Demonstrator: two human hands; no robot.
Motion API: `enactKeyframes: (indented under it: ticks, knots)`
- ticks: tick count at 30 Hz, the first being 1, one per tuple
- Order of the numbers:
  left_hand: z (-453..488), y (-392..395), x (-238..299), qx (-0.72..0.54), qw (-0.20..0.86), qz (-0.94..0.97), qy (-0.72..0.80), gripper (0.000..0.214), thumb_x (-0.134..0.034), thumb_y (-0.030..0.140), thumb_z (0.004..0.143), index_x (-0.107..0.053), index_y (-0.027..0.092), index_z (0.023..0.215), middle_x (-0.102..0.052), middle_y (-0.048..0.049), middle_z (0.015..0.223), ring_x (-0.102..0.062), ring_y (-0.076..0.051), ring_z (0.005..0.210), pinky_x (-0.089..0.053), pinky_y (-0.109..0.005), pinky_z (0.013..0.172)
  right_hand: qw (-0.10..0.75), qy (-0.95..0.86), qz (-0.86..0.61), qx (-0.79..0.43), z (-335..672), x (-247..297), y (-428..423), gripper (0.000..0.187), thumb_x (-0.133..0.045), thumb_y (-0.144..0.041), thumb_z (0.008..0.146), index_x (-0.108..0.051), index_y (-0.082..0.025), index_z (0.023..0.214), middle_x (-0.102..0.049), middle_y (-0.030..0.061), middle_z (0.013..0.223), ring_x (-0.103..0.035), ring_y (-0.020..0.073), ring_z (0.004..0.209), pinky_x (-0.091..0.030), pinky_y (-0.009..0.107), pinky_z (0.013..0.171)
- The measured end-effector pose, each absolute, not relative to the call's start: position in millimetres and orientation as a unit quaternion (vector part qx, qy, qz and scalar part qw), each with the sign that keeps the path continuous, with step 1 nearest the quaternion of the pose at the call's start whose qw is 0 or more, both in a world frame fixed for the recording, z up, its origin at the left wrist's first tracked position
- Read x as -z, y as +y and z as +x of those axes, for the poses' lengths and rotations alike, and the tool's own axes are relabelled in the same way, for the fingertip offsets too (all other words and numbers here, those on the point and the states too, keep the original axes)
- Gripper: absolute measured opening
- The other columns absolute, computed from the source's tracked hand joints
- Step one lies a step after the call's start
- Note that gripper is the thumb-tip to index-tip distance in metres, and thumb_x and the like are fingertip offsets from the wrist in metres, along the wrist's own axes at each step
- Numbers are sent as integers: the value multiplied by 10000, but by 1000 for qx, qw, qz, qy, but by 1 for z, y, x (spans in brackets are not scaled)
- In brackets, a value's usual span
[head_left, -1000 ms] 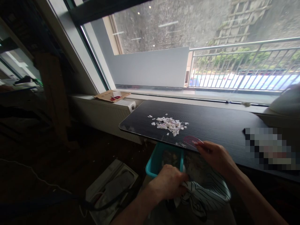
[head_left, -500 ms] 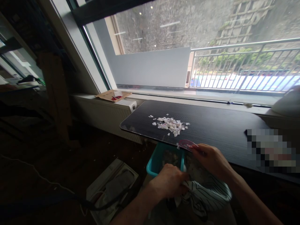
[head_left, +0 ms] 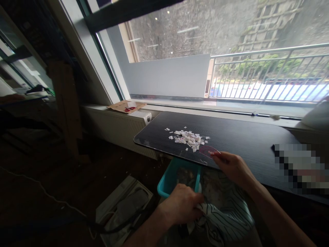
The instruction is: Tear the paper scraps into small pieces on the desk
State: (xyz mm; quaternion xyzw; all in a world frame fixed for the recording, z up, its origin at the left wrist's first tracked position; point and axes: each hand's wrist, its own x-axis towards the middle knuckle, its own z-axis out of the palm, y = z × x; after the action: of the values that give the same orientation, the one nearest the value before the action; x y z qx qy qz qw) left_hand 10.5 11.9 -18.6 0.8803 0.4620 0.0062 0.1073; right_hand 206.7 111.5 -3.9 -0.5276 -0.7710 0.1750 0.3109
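Observation:
My right hand (head_left: 233, 168) is closed on a thin, translucent pink plastic piece (head_left: 209, 151) with a rounded edge. The piece is over the dark tabletop, at the near right side of a pile of small white paper scraps (head_left: 189, 138). Lower down, my left hand (head_left: 180, 202) is closed on a bunched edge of pale cloth with dark stripes (head_left: 226, 218). This cloth hangs below the table's front edge and spreads under my right forearm. Just beyond my left hand is a teal plastic bin (head_left: 164, 181) with unclear contents.
The black table (head_left: 231, 137) stands against the window, with a blurred-out item (head_left: 300, 168) on its right. On the left are a radiator (head_left: 115, 125) and brown paper (head_left: 120, 106) with red-handled scissors (head_left: 130, 109). An open box (head_left: 123, 209) with cables lies on the floor.
My right hand has moved the pink piece from the table's front edge up and inward to the scrap pile. My left hand keeps its hold on the striped cloth, nearly in place.

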Motion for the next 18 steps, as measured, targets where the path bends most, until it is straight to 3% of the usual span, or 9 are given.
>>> enactKeyframes:
  ticks: [5,18]
  knots:
    - [3,6,29,8,105,871,481,168,-635,375,721,-641,226,798,-650,-9,668,-632,-223,657,-436,-261,594,272,-771,-554,-157,201,5,136,408,-439,-475,805,-723,-204,917,-647,21,617,-567,162,591,-347,245,517]
    - [6,7,32,15,111,866,487,124,-608,331,730,-628,220,783,-652,-19,680,-632,-226,668,-443,-268,610,273,-765,-568,-134,217,-7,132,364,-465,-447,779,-726,-209,867,-658,25,609,-564,152,560,-361,241,524]
